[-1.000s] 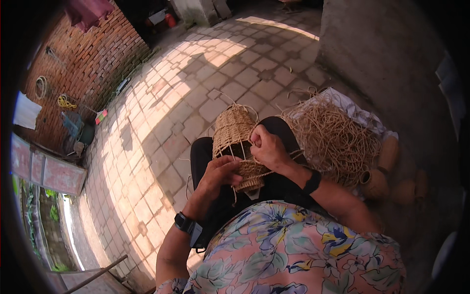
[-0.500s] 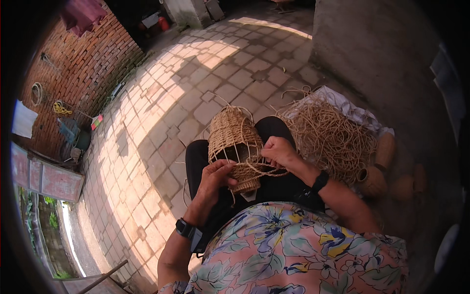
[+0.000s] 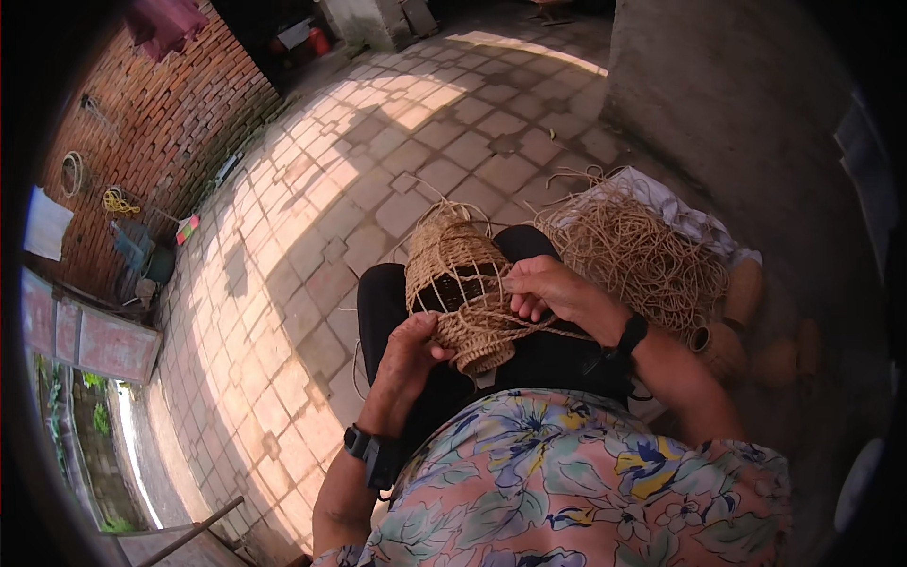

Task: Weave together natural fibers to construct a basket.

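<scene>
A bottle-shaped woven basket [image 3: 453, 244] of tan twisted cord lies across my lap, its narrow round neck toward me. Between the body and the neck section, bare upright strands cross a dark open gap. My left hand [image 3: 408, 350] grips the basket's left side below that gap, thumb on the weave. At the gap's right edge, my right hand [image 3: 553, 286] is closed, thumb and forefinger pinching at a strand; the exact hold is partly hidden. A loose length of cord [image 3: 567, 332] runs right from the weave, under my right hand.
Beyond my right knee, a large tangled heap of cord [image 3: 642, 255] lies on a white sack [image 3: 661, 194]. Several small woven pots [image 3: 723, 348] stand by the grey wall [image 3: 756, 142]. Paving stones [image 3: 321, 302] spread ahead and left, up to a brick wall [image 3: 161, 104].
The basket has tilted so its neck end points a little more to the right and its opening shows more. My left hand has shifted slightly right; my right hand's fingers have lifted and curled.
</scene>
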Available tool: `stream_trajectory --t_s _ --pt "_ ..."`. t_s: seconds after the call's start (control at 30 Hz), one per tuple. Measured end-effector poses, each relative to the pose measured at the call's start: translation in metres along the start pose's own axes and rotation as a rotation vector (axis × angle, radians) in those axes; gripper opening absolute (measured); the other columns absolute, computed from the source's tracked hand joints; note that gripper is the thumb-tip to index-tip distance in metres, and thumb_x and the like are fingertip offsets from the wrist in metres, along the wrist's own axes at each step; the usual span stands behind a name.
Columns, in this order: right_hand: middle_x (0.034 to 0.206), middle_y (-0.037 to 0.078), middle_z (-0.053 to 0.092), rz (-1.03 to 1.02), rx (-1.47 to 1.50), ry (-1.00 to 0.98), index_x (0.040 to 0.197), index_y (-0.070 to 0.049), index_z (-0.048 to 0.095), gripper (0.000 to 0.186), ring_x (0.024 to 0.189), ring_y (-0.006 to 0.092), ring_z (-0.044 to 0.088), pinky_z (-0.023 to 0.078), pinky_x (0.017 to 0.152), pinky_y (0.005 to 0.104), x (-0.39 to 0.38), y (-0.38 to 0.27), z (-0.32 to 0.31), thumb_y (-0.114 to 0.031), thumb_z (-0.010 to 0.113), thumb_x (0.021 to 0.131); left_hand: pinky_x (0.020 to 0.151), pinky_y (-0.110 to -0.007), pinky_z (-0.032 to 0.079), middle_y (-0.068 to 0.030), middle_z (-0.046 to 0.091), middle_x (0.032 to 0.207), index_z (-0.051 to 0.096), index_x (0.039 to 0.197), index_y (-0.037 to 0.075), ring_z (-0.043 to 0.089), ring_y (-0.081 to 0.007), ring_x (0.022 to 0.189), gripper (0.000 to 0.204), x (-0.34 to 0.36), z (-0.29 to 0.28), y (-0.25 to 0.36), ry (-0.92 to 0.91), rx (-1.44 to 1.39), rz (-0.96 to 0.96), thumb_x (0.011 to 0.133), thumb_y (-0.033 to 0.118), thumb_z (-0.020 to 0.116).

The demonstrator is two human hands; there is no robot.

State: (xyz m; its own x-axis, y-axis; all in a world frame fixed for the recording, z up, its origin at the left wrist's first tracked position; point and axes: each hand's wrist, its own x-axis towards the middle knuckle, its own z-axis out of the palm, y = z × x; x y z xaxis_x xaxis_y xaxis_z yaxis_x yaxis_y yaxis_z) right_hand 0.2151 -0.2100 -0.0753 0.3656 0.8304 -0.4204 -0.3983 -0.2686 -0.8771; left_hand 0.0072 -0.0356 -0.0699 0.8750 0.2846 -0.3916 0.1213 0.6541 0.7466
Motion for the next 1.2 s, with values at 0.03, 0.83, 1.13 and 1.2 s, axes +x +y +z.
stream_trajectory --t_s 0.03,0.83,1.13,1.2 --pt "0.069 0.007 0.063 -0.052 0.024 0.043 0.084 -0.003 0.057 0.020 0.051 0.0117 0.058 0.045 0.041 0.0214 -0.002 0.004 -0.005 -0.022 0.061 0.089 0.065 -0.026 0.051 -0.0066 0.062 0.086 0.057 0.099 0.000 0.056 -0.0094 0.059 0.026 -0.001 -0.007 -0.001 -0.005 -0.010 0.018 0.091 0.025 0.058" --pt "0.062 0.010 0.055 -0.497 -0.712 0.231 0.081 0.001 0.060 0.022 0.057 0.0173 0.052 0.043 0.057 0.0339 -0.032 0.003 -0.040 -0.021 0.060 0.085 0.070 -0.027 0.053 -0.0008 0.059 0.077 0.057 0.099 0.003 0.055 -0.0074 0.058 0.024 -0.007 -0.012 0.004 -0.043 0.014 0.006 0.091 0.025 0.057" --pt "0.080 0.023 0.061 0.027 -1.554 1.036 0.084 0.002 0.061 0.012 0.078 0.0388 0.062 0.048 0.067 0.0481 -0.127 0.106 -0.279 -0.008 0.056 0.081 0.065 -0.025 0.053 -0.0042 0.062 0.086 0.058 0.102 0.000 0.055 -0.0083 0.058 0.029 -0.011 -0.014 0.007 -0.037 0.018 -0.004 0.090 0.026 0.060" --pt "0.081 0.022 0.062 0.167 -1.609 1.005 0.090 0.000 0.063 0.014 0.081 0.0400 0.062 0.049 0.071 0.0477 -0.126 0.096 -0.269 -0.009 0.059 0.079 0.065 -0.025 0.053 -0.0040 0.063 0.086 0.059 0.103 0.001 0.056 -0.0087 0.058 0.028 -0.011 -0.013 0.008 -0.032 0.030 -0.009 0.090 0.026 0.060"
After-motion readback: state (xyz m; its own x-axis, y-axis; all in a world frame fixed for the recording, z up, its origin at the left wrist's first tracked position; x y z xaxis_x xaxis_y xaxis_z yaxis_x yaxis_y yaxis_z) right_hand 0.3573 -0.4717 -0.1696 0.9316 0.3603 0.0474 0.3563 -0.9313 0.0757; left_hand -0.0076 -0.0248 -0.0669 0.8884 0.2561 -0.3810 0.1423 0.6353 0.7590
